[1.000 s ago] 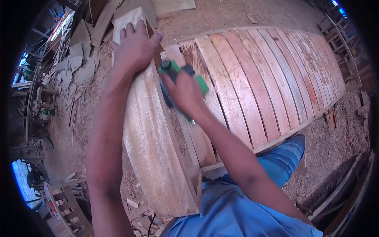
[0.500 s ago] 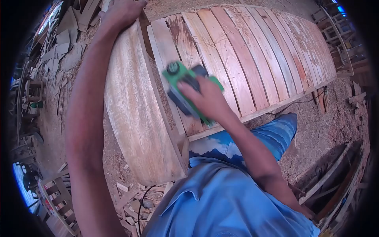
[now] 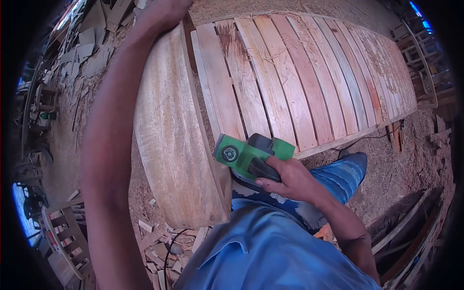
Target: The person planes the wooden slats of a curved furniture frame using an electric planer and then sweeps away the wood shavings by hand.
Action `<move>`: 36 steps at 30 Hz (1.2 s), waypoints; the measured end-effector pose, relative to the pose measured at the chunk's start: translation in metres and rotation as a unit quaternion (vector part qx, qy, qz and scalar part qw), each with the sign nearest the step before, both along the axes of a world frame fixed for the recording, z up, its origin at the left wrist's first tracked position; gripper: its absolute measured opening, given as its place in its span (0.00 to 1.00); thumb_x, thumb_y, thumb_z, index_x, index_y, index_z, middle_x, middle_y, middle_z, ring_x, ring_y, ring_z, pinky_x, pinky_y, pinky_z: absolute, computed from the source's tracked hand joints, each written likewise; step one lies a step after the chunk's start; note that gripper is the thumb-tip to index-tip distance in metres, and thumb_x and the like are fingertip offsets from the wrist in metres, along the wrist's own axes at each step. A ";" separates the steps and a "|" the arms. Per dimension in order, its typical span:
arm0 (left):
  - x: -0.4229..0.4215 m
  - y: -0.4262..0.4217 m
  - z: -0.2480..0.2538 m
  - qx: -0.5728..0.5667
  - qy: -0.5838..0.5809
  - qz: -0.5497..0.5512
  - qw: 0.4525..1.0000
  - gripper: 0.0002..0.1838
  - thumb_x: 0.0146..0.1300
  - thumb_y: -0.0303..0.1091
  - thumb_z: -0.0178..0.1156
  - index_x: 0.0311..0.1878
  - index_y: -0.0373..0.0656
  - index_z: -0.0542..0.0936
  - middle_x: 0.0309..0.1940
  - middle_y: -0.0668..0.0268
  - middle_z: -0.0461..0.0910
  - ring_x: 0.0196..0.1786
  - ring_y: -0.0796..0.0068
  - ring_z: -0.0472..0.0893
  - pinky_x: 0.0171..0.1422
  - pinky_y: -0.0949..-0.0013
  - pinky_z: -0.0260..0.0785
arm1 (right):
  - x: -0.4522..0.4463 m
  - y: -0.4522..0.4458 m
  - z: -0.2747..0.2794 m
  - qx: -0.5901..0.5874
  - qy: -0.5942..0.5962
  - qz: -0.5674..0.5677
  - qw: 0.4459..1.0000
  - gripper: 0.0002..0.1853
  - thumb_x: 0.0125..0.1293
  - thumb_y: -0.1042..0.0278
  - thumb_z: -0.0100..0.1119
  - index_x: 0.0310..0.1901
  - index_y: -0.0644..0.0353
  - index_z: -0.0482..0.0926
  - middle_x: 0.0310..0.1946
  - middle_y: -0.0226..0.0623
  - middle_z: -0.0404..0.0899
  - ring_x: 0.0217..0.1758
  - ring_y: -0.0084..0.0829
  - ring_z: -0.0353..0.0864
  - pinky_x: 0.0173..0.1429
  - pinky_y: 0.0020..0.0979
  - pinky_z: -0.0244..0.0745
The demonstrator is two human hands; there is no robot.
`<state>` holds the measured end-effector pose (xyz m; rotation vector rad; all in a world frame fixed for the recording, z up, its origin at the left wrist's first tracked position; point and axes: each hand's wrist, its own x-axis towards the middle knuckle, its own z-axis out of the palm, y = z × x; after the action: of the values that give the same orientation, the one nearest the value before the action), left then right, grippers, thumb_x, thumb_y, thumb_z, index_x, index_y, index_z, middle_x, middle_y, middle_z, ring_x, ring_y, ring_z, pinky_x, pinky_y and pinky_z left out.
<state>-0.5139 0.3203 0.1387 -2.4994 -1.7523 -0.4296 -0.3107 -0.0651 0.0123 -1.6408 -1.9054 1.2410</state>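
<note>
A green and black power planer is held by its handle in my right hand, close to my body. Its front end lies near the edge of a curved wooden piece with a pale, grainy face. At the top of the view my left hand is at the far end of that piece; its fingers are mostly cut off by the frame edge. A slatted wooden panel extends to the right, with shavings on its slats.
Wood scraps lie at the upper left, with more offcuts and a black cable below. A slatted wooden frame stands at the lower left. Sawdust covers the floor. Timber lengths rest at the lower right.
The planer has moved toward my body in my right hand and turned, its front now pointing left. The view has shifted, so my left hand appears at the top edge.
</note>
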 end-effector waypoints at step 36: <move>-0.004 0.022 -0.022 0.025 0.044 0.005 0.999 0.43 0.85 0.61 0.50 0.91 0.43 0.61 0.92 0.42 0.55 0.95 0.42 0.53 0.93 0.21 0.39 | -0.067 0.173 -0.015 0.071 0.035 -0.289 0.954 0.33 0.78 0.40 0.70 0.55 0.71 0.82 0.34 0.61 0.89 0.39 0.61 0.92 0.45 0.54 0.84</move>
<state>-0.5177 0.3425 0.1168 -2.4346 -1.6995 -0.3528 -0.3781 0.1077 -0.0029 -1.8558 -1.2881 0.8821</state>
